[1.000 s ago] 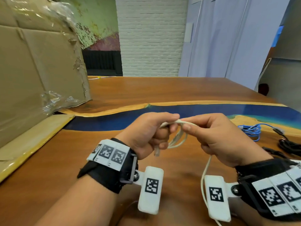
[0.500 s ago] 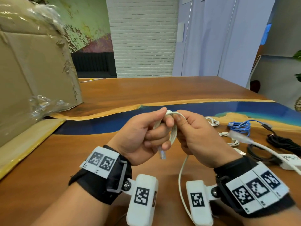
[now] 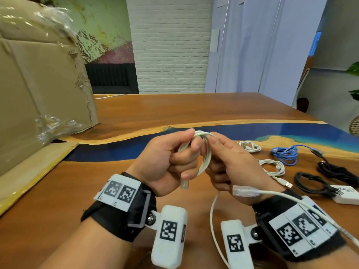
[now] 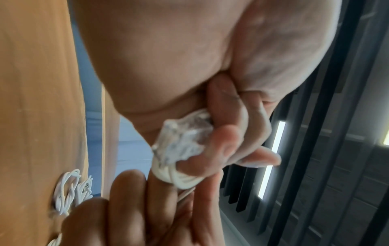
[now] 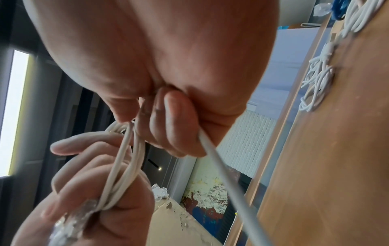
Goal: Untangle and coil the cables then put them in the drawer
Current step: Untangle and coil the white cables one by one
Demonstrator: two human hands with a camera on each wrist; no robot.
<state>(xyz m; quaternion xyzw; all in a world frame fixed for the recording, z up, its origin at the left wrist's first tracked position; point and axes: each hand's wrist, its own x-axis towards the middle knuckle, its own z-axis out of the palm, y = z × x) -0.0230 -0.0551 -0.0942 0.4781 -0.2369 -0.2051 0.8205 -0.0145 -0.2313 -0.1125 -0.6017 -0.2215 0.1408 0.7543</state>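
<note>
My left hand (image 3: 174,162) grips a small coil of white network cable (image 3: 206,158), fingers curled round its loops (image 4: 181,179). A clear plug (image 3: 184,184) hangs below the fist (image 4: 183,138). My right hand (image 3: 229,162) pinches the same cable at the coil's top and holds the strand (image 5: 212,154) running out of its palm. The loose tail (image 3: 213,220) drops between my wrists, and its other clear plug (image 3: 245,191) lies across my right wrist. No drawer is in view.
On the wooden table (image 3: 174,111) to the right lie white cable bundles (image 3: 272,167), a blue cable (image 3: 285,154), black cables (image 3: 310,181) and a white adapter (image 3: 345,197). A big cardboard box (image 3: 38,90) stands at the left.
More loops have gathered in my left hand. The cable's far plug has been drawn in from the right and now lies across my right wrist. The view has shifted right.
</note>
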